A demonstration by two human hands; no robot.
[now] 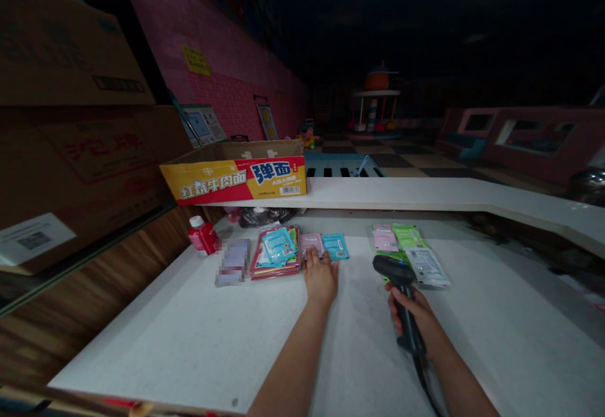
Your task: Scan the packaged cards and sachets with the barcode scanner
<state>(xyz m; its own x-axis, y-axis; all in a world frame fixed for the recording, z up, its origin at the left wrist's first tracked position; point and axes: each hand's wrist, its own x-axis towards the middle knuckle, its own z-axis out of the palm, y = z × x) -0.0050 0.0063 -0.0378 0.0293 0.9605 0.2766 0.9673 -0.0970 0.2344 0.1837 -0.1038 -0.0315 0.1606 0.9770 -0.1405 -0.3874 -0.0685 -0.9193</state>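
My right hand (418, 316) is wrapped round the handle of a black barcode scanner (410, 324), whose cable trails toward me. The scanner's head hangs over the near end of several packets on the right: a pink packet (384, 238), a green packet (407, 235) and a silver-white packet (426, 266). My left hand (320, 277) lies flat with fingers stretched, its fingertips on a small pink packet (312, 240) and close to a blue packet (336, 247). Left of it, more blue packets (278, 245) rest on a stack of red-edged flat packs (275, 273).
A red bottle (203, 237) with a white cap and a blurred-out flat item (234, 262) are at the left of the white counter (198, 335). On the raised ledge (406, 193) sits a yellow-red cardboard box (236, 177). Large cartons (89, 165) are stacked at left.
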